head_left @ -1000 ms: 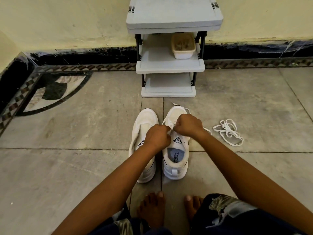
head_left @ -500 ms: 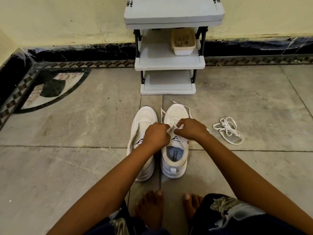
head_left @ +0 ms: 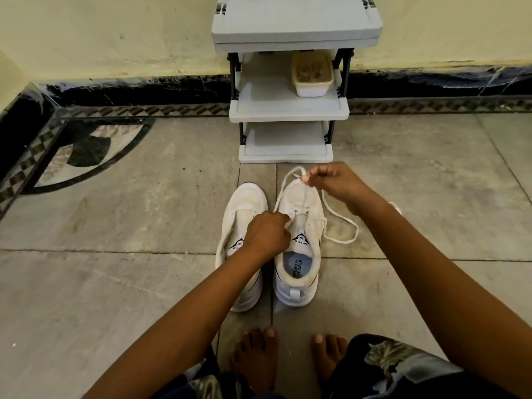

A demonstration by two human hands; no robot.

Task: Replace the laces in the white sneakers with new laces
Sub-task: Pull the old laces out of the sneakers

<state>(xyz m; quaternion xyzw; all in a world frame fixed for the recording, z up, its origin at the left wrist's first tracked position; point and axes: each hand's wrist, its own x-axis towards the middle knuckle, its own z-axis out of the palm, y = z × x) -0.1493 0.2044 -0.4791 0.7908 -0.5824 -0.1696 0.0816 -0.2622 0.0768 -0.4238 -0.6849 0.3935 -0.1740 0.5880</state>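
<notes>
1. Right hand: fingertips pinch the lace; I log it lifted past the toe since half a second ago, when it sat by the left hand
2. Left hand: fingers curled onto the right sneaker at its eyelets, as before
3. Sneakers: side by side on the floor, left sneaker unlaced
4. Rack: middle shelf carries a tub, brownish contents
</notes>
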